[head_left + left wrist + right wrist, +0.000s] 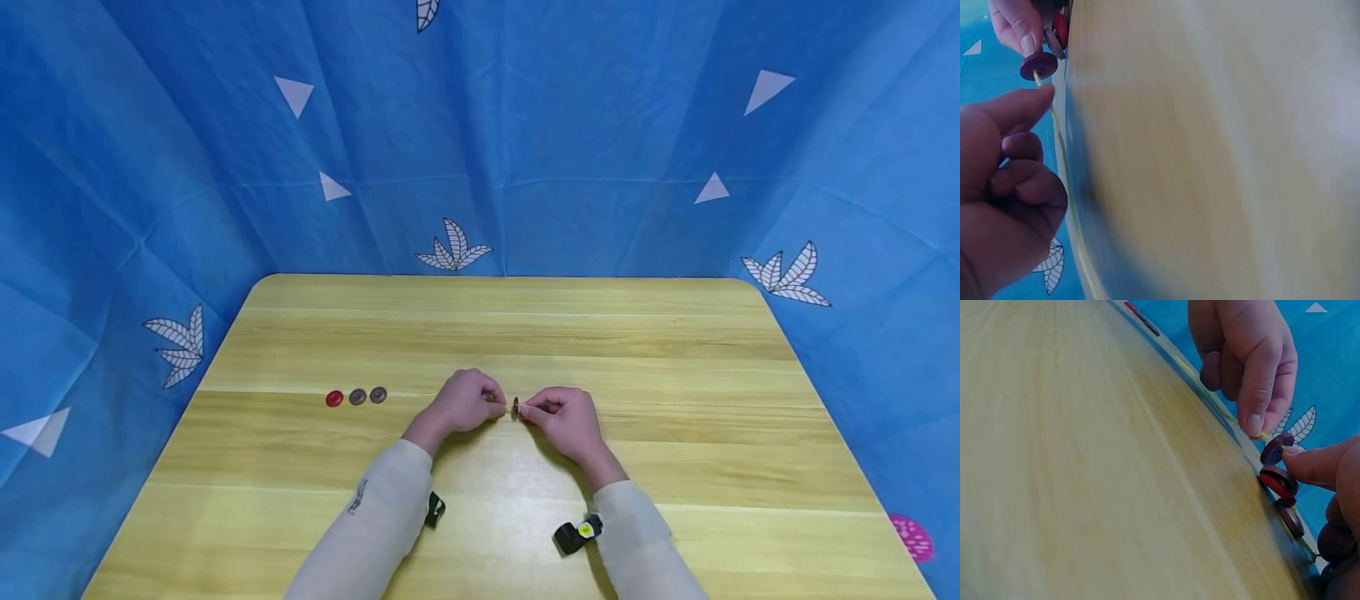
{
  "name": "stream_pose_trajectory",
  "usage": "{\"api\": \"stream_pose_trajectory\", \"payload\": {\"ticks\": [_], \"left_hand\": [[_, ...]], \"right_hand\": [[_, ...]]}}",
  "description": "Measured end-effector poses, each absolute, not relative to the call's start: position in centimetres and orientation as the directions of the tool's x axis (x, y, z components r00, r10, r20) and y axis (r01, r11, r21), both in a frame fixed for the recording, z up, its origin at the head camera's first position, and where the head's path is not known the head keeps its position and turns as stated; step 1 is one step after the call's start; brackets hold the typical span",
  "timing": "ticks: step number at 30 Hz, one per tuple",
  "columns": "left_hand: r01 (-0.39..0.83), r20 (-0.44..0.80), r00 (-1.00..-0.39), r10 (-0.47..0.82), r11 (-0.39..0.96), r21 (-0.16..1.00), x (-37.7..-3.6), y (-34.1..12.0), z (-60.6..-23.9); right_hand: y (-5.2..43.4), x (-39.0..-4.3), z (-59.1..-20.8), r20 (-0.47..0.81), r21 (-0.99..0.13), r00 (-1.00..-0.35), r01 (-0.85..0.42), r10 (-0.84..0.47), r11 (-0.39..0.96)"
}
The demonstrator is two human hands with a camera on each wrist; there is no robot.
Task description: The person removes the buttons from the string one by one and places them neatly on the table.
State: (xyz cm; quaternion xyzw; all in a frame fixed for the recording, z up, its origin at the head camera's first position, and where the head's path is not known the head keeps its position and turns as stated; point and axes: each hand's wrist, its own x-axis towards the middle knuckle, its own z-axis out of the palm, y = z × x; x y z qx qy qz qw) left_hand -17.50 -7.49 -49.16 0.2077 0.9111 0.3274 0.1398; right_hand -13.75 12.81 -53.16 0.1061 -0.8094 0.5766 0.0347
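My left hand (468,400) pinches a thin yellow cord (1266,435) between thumb and forefinger at the middle of the table. Close beside it, my right hand (564,419) pinches a dark maroon button (1276,449) with the cord running through its hole. Below that button in the right wrist view, a red button (1277,489) and a dark brown button (1289,519) hang on the same cord. A knot (1314,555) shows near the cord's lower end. In the left wrist view the maroon button (1039,65) sits just beyond my left fingertip.
Left of my hands on the wooden table (675,350), a red button (334,398) and two brown buttons (357,396) lie flat in a row. A blue patterned curtain (570,125) surrounds the table's back and sides.
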Motion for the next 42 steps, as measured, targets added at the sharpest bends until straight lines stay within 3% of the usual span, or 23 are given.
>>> {"api": "stream_pose_trajectory", "payload": {"ticks": [6, 13, 21, 42], "left_hand": [[0.316, -0.059, -0.880, 0.472, 0.673, 0.669, -17.51, -7.78, -49.03], [0.194, -0.156, -0.846, 0.511, 0.565, 0.802, -17.16, -7.72, -49.03], [0.262, -0.100, -0.871, 0.482, 0.625, 0.735, -17.17, -7.52, -49.20], [0.291, -0.097, -0.851, 0.516, 0.617, 0.731, -17.08, -7.06, -49.18]], "right_hand": [[12.88, -13.71, -53.07, 0.184, -0.920, -0.974, -0.217, -0.130, 0.327], [12.90, -13.84, -53.23, 0.178, -0.911, -0.976, -0.212, -0.128, 0.353], [12.98, -13.86, -53.26, 0.189, -0.909, -0.973, -0.224, -0.131, 0.351], [12.92, -13.89, -53.42, 0.203, -0.896, -0.969, -0.242, -0.141, 0.373]]}}
